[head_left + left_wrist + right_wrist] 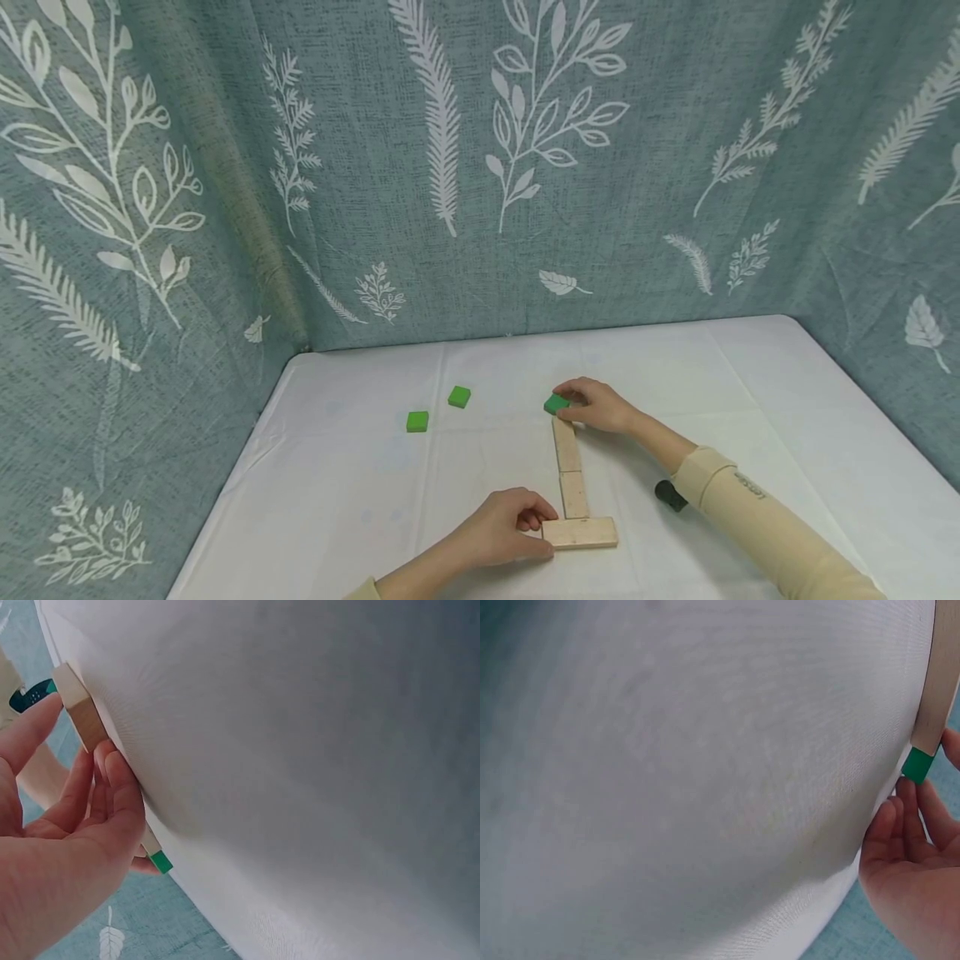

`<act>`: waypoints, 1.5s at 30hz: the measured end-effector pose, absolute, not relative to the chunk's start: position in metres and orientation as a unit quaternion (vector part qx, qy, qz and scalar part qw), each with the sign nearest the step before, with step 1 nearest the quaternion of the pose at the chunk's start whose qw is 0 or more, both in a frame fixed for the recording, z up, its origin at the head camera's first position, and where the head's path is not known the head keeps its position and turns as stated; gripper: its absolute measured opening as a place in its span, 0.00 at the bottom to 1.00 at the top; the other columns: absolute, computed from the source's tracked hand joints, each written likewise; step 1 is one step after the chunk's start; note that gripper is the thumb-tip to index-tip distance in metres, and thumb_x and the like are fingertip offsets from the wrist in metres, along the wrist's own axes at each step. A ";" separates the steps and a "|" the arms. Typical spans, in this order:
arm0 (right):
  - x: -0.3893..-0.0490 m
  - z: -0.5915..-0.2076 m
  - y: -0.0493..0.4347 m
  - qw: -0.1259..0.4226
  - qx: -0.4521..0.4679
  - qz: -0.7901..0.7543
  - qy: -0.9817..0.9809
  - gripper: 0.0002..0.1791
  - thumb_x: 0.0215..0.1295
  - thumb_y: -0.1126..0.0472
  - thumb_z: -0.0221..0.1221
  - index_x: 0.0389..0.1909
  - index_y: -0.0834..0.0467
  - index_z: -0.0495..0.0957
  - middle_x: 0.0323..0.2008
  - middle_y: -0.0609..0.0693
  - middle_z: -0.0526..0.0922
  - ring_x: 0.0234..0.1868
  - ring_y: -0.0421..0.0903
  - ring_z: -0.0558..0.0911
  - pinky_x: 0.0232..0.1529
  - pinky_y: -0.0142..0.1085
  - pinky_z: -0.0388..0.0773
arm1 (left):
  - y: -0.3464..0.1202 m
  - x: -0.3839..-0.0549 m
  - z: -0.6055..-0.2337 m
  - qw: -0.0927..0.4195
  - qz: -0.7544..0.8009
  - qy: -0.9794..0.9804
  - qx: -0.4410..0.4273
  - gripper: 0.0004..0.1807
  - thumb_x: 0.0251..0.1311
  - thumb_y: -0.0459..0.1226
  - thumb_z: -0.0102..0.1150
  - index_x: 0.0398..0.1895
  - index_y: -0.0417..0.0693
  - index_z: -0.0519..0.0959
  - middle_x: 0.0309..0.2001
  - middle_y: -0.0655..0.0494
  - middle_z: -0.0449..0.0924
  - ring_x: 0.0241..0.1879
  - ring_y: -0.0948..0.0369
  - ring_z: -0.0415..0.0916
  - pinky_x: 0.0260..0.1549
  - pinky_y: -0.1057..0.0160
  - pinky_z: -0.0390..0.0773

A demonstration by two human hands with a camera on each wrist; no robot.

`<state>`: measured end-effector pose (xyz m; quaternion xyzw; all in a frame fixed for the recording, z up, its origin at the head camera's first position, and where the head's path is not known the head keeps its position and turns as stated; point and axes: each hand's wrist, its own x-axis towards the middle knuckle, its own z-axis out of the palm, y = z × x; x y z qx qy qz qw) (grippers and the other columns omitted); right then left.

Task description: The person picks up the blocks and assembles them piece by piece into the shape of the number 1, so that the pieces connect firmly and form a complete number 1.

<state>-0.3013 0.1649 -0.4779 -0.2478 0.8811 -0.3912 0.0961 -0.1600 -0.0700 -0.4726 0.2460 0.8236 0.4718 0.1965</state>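
Observation:
In the head view, two wooden blocks lie end to end in a line, the far one (pixel 566 446) touching the near one (pixel 574 495). Across the near end lies a crosswise wooden block (pixel 588 533). My left hand (pixel 504 527) pinches that block's left end between thumb and fingers; the left wrist view shows the grip on the block (pixel 84 716). At the line's far end sits a dark green block (pixel 554 404). My right hand (pixel 596 406) holds it between thumb and fingers. The right wrist view shows this green block (pixel 916 764) against the wood's end.
Two lighter green blocks, one nearer (pixel 417 422) and one farther (pixel 459 397), lie to the left on the white-covered table (pixel 337 492). A small black object (pixel 670 495) is partly under the right sleeve. A patterned teal curtain (pixel 480 275) encloses the back and sides.

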 end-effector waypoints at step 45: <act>-0.302 -0.479 0.165 0.101 -0.238 -0.398 0.880 0.24 0.66 0.57 0.61 0.59 0.65 0.74 0.55 0.59 0.76 0.56 0.57 0.74 0.56 0.50 0.71 | -0.116 -0.240 -0.456 0.005 0.518 0.850 0.096 0.13 0.59 0.33 0.65 0.47 0.41 0.82 0.45 0.46 0.82 0.42 0.54 0.78 0.38 0.61 0.78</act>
